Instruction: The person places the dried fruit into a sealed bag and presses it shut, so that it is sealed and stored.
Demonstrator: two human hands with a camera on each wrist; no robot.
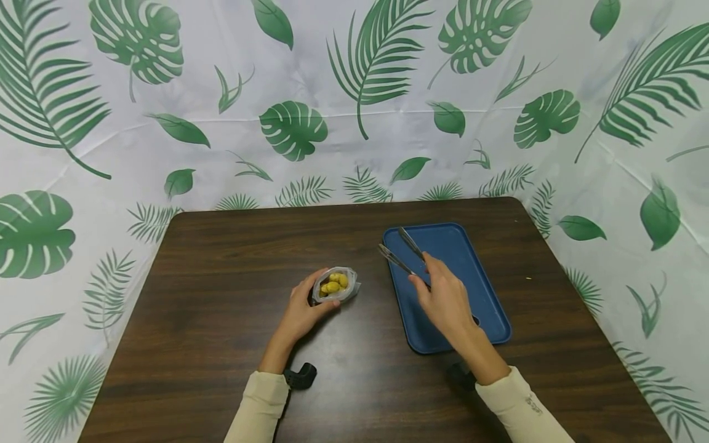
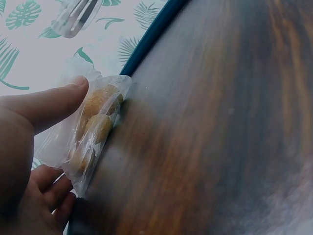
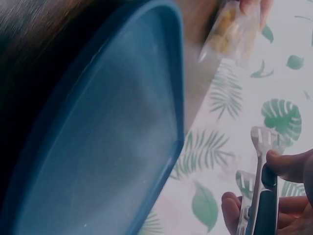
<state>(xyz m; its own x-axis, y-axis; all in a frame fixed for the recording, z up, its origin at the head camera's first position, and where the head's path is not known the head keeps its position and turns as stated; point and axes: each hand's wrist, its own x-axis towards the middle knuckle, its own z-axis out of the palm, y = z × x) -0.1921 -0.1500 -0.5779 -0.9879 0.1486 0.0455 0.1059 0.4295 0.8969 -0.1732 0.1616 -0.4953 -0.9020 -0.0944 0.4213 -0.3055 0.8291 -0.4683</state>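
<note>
A clear plastic bag [image 1: 336, 284] of small yellow-green fruits stands on the table left of the tray, its mouth spread wide. My left hand [image 1: 303, 311] grips it from the left side, thumb near and fingers behind. In the left wrist view the fruits [image 2: 99, 128] show through the plastic [image 2: 55, 142]. My right hand [image 1: 445, 298] holds metal tongs [image 1: 396, 259] over the blue tray [image 1: 451, 335], their two arms spread apart and the tips pointing away toward the left. Dark grip panels [image 3: 266, 210] on the tongs lie under the right fingers in the right wrist view.
The dark wooden table [image 1: 232, 258] carries the tray on its right half. A tiny yellowish scrap [image 1: 528, 278] lies right of the tray. Leaf-printed cloth [image 1: 221, 160] hangs behind the table and along its sides.
</note>
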